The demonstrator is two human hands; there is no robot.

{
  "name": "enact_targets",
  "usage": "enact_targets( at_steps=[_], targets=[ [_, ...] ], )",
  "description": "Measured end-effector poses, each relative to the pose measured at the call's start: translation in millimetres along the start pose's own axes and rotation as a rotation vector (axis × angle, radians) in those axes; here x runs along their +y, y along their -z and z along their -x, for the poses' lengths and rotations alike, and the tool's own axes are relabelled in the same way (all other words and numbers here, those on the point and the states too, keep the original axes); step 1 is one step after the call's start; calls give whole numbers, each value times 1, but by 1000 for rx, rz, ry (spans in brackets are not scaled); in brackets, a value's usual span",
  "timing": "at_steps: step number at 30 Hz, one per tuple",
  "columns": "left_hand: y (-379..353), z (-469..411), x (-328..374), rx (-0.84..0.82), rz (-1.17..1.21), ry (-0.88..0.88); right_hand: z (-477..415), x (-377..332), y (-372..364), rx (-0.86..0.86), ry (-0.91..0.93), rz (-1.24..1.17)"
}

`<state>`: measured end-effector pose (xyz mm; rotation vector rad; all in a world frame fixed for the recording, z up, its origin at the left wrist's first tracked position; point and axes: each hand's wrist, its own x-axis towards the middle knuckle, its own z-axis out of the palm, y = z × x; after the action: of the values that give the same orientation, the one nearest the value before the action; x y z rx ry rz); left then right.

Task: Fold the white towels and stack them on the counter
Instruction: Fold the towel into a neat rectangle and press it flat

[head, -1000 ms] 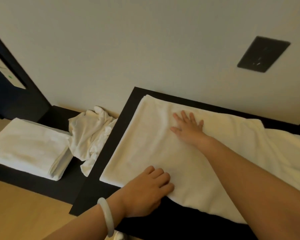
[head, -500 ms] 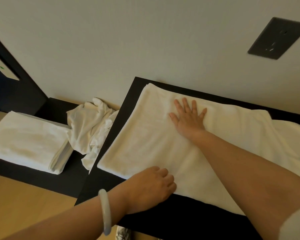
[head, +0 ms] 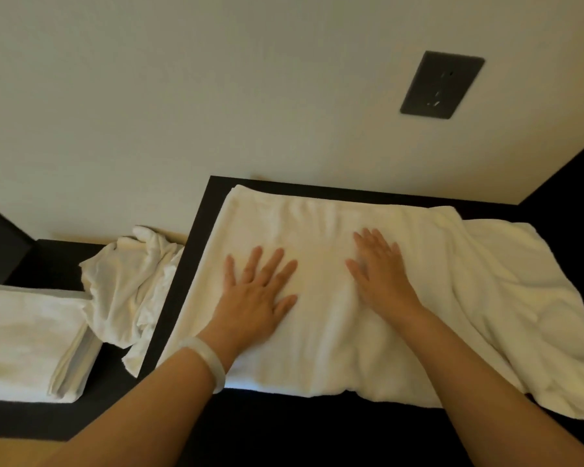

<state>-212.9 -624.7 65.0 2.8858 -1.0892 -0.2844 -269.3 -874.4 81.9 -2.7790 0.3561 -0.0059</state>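
A large white towel [head: 321,227] lies spread on the black counter [head: 284,429], its right part rumpled and trailing toward the front edge. My left hand [head: 257,294] presses flat on the towel's left half with fingers spread; a pale bangle sits on that wrist. My right hand [head: 381,271] presses flat beside it, fingers straight. A stack of folded white towels [head: 24,338] rests on the lower black surface at the left. Next to the stack lies a crumpled white towel [head: 129,291].
A pale wall rises right behind the counter, with a dark outlet plate [head: 440,84] on it. A dark panel [head: 573,176] closes the right corner. The left surface [head: 44,419] sits lower than the counter, with wood-coloured floor at the bottom left.
My left hand left the towel's near edge and now lies flat on top with fingers spread. My right hand stayed pressed on the towel. The view shifted right and closer.
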Motion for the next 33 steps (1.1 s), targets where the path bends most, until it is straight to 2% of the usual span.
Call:
enact_targets(
  at_steps=[4,8,11,14,17,19,22,24,28,29,31,33],
  targets=[
    [-8,21,-17,97,-14,25,41,40,-7,-44,-69,155],
    [-10,31,-27,100,-8,35,48,31,-19,-35,-92,199],
    [-7,21,0,101,48,66,46,23,-22,-32,-122,205],
    [-11,5,50,95,25,-64,46,21,-21,-57,-109,177],
    [-19,-5,68,99,9,-61,50,30,-8,-131,-8,184],
    [-24,-2,58,116,8,-30,58,46,10,-170,39,279],
    [-26,7,37,148,-3,20,76,84,43,-119,-28,332],
    [-24,13,28,126,16,58,92,114,60,-130,-113,178],
    [-21,25,9,119,18,120,131,160,87,-255,-254,-460],
    [-21,28,7,123,24,126,142,167,93,-237,-275,-584],
    [-17,24,12,128,19,136,164,188,102,-104,-323,-688],
    [-14,14,38,165,-18,100,191,212,106,27,-352,-642]
  ],
)
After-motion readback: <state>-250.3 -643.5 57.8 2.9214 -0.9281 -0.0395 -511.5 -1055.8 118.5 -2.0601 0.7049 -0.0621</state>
